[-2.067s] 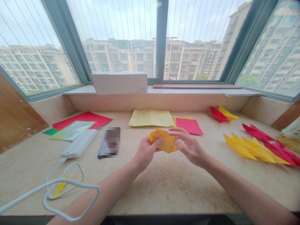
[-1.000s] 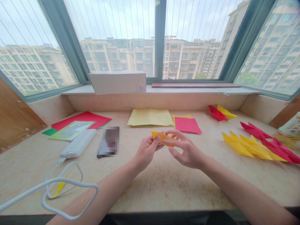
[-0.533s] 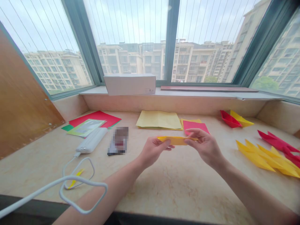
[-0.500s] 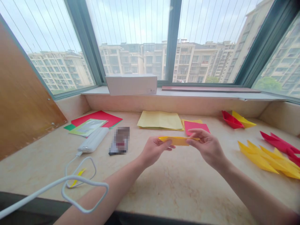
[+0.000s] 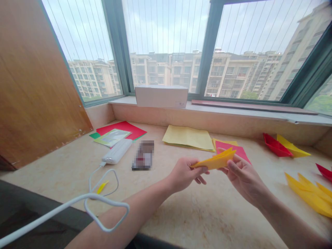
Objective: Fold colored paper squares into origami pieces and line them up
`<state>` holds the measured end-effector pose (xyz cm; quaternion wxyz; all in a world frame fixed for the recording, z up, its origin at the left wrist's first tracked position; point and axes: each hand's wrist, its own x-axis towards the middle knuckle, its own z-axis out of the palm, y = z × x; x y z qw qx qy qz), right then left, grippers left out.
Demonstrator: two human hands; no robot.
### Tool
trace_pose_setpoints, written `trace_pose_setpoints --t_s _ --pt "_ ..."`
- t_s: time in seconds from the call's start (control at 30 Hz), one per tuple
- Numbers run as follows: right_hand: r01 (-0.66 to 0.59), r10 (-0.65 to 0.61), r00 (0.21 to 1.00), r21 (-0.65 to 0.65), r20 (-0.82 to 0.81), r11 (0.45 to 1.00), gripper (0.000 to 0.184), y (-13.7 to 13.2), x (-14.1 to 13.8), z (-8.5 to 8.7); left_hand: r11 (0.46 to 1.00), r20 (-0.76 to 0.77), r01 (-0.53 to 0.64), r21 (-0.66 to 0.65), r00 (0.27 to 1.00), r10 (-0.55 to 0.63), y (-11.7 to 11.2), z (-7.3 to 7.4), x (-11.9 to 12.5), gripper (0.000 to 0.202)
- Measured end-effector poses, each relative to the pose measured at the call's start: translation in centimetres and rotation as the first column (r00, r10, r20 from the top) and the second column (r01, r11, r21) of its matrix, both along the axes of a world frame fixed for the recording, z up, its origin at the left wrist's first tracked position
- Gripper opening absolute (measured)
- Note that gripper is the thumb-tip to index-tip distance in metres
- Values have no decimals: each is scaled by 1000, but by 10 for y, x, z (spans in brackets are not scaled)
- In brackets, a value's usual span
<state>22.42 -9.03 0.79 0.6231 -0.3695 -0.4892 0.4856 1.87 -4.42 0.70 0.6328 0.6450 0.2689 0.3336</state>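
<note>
Above the counter I hold a folded yellow paper (image 5: 216, 162), tilted with its right end higher and several layers showing along its top edge. My left hand (image 5: 187, 174) pinches its left end between thumb and fingers. At the other end, my right hand (image 5: 241, 173) is closed on the paper, thumb in front and fingers behind. Just behind my right hand lies a red sheet (image 5: 240, 151), partly covered by the hand and the folded paper. Folded yellow paper shapes (image 5: 308, 195) rest on the counter to the right of my right hand.
A red paper boat (image 5: 277, 145) and a yellow one (image 5: 294, 148) stand at the back right. Yellow sheets (image 5: 189, 137) lie at the back middle. On the left are a white power bank (image 5: 118, 152), a blurred-out item (image 5: 143, 155) and a looping white cable (image 5: 77, 197).
My view has turned left, so things appear further right. The folded yellow paper has gone from level to tilted, its right end raised, and its layers now show. Both hands still grip it.
</note>
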Motion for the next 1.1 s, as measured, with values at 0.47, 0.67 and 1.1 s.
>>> trace_pose_setpoints --t_s 0.47,0.67,1.1 --pt "228 -249 949 125 194 966 32 5 -3 3 961 -296 70 268 955 13 6 -1 -3 34" --pt "259 -271 959 125 89 958 28 8 2 3 950 -321 93 297 947 8 9 0 -5 36" --pt "148 -385 673 395 632 906 22 6 17 4 565 -542 238 790 703 461 26 6 -18 22"
